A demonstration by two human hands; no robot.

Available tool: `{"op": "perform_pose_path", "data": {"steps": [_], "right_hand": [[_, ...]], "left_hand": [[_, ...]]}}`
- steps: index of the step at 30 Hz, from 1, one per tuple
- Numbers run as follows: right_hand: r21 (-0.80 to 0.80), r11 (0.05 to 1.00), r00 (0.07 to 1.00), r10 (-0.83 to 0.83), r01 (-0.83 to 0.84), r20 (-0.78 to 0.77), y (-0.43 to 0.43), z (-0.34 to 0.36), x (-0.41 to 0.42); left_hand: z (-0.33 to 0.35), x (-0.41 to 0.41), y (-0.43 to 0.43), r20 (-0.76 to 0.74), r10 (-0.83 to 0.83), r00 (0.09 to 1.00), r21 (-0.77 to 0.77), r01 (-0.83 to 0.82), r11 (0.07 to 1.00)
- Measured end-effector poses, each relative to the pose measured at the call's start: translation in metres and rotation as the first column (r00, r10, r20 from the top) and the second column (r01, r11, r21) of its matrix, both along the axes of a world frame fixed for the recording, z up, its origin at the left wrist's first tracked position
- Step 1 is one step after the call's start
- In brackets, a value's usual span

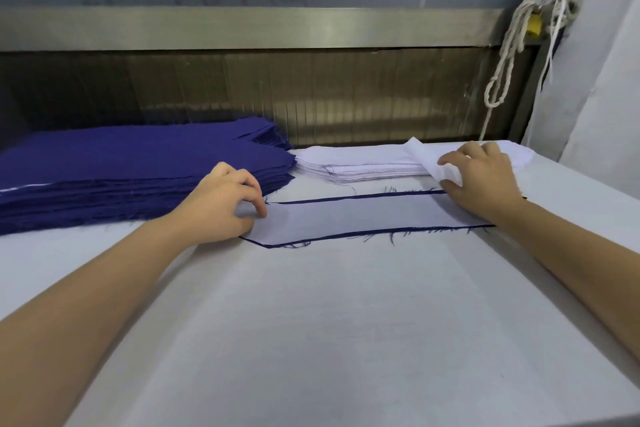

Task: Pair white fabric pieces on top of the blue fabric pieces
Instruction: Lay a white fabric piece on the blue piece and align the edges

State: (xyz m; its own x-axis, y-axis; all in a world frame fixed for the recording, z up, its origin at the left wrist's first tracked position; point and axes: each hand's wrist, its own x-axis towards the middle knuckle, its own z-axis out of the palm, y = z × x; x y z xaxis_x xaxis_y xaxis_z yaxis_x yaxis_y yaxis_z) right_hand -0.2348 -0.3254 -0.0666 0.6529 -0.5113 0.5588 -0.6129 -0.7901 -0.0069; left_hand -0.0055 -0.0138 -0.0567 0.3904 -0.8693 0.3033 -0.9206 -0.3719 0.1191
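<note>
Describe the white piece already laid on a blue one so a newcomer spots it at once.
On the white-covered table, look nearer than the blue stack and white stack. One long white piece lies flat between the left hand and right hand. Only it shows a thin blue edge along its sides.

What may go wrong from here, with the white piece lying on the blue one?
1. Only a thin rim of the blue piece shows around the white piece; the left hand, pinching its end, may pull it askew.
2. The right hand grips a lifted sheet over the white stack; lifting it may drag sheets below out of line.
</note>
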Motion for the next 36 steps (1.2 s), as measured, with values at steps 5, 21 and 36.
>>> {"op": "perform_pose_path", "data": {"steps": [5,21,36], "right_hand": [[0.018,1.0,0.989,-0.008,0.011,-0.148,-0.009,0.003,0.012],[0.631,0.741,0.719,-0.308,-0.229,0.623,-0.048,0.006,0.007],[0.632,0.76,0.683,-0.384,-0.148,0.622,-0.057,0.0,-0.001]], "left_hand": [[0.005,-0.001,-0.023,-0.05,-0.013,0.999,-0.057,0.01,0.998],[0.003,-0.008,-0.138,-0.01,0.152,0.988,-0.183,-0.151,0.971],[0.008,-0.003,-0.156,0.098,0.024,0.995,-0.128,-0.011,0.992]]}}
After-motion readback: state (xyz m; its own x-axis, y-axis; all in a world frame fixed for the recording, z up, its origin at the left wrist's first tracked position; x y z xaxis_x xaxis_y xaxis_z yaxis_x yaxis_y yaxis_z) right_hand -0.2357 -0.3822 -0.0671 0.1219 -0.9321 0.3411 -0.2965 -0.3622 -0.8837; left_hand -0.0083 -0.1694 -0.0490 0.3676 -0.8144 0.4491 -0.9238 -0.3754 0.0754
